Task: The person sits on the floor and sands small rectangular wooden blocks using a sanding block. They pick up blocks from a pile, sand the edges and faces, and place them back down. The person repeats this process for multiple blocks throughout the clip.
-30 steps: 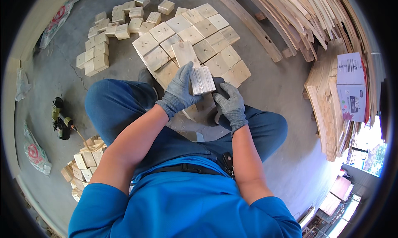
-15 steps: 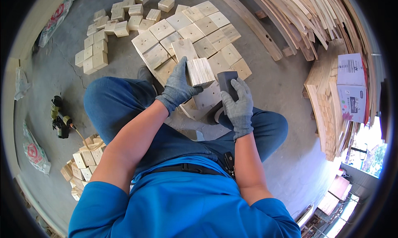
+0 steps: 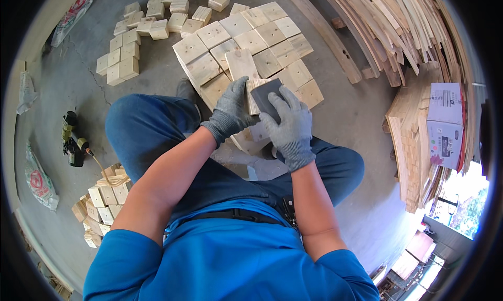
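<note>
My left hand, in a grey knit glove, grips a pale wooden block above my lap. My right hand, gloved the same way, is closed on a dark grey sanding block. That dark block lies against the face of the wooden one and covers most of it. Just beyond my hands, several square wooden blocks sit side by side in a low cluster. A loose wooden block rests on top of the cluster.
More wooden blocks stand at the far left, and another pile is by my left elbow. A nail gun with a hose lies on the floor at left. Long boards and a white carton are at right.
My right hand has moved left, bringing the sanding block from beside the wooden block onto its face. My left hand still holds the wooden block. The view has shifted slightly.
</note>
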The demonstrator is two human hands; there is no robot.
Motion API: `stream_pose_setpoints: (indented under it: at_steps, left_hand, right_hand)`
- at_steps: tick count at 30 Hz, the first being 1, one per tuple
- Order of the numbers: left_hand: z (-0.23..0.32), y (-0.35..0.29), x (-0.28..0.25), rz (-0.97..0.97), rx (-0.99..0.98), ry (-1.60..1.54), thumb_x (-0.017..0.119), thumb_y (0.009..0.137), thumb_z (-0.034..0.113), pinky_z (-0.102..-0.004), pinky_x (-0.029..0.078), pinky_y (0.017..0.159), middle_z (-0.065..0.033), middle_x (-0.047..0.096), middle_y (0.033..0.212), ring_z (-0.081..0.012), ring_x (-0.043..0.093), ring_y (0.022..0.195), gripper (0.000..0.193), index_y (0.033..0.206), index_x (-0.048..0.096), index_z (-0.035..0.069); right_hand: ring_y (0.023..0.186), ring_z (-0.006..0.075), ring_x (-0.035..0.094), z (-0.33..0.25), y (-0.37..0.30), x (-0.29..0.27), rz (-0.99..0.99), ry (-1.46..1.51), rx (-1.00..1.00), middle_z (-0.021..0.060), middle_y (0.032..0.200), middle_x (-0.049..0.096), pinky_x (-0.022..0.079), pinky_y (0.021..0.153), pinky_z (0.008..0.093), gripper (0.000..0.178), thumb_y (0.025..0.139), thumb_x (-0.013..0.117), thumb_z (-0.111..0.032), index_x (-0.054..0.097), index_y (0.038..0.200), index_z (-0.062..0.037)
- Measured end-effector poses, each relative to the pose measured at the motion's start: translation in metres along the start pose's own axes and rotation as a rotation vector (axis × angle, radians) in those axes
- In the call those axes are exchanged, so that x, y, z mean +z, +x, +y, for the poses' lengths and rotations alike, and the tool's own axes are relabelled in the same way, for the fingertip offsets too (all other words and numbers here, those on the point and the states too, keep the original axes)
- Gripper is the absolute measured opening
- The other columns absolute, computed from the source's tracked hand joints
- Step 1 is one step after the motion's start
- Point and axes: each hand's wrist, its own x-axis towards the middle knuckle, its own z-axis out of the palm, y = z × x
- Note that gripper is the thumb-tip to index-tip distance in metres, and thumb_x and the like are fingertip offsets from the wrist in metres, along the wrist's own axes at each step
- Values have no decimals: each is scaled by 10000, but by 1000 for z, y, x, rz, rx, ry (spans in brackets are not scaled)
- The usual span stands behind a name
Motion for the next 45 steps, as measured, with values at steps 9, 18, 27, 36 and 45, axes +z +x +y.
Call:
stream_pose_setpoints:
  at_steps: [9, 18, 27, 36, 45]
  left_hand:
    - [-10, 0, 5, 19, 32, -20, 1024, 631, 334, -444, 458, 1200, -225, 530, 1470, -418, 554, 1363, 1172, 1575, 398, 34]
    - [2, -1, -7, -12, -20, -13, 1027, 641, 333, -447, 460, 1201, -246, 539, 1474, -423, 562, 1370, 1151, 1569, 419, 26]
    - [0, -3, -2, -11, 23, 1, 1017, 614, 324, -443, 445, 1217, -270, 516, 1458, -445, 537, 1366, 1181, 1561, 391, -3]
    - [5, 1, -6, -47, -9, 33, 1018, 630, 294, -449, 457, 1208, -260, 514, 1485, -436, 544, 1385, 1186, 1590, 377, 22]
    - [2, -1, -10, -47, -55, 26, 1021, 627, 321, -443, 453, 1213, -260, 523, 1490, -427, 551, 1385, 1198, 1590, 381, 7]
  right_hand:
    - [1241, 416, 662, 35, 76, 27, 104, 97, 74, 166, 1478, 661, 533, 1074, 489, 527, 861, 854, -332, 751, 1333, -123]
    - [1259, 429, 609, 13, -8, -12, 111, 87, 29, 176, 1489, 628, 486, 1080, 537, 551, 871, 857, -303, 721, 1368, -109]
    - [1242, 419, 619, -5, -24, 11, 53, 58, -16, 162, 1508, 615, 485, 1063, 560, 543, 864, 848, -330, 734, 1363, -148]
    - [1243, 428, 644, 41, 51, 24, 192, 84, 156, 179, 1475, 651, 503, 1096, 518, 513, 894, 835, -330, 741, 1351, -119]
    - [1290, 435, 602, 25, -29, -5, 133, 87, 71, 211, 1492, 618, 467, 1118, 535, 579, 869, 868, -306, 711, 1377, -78]
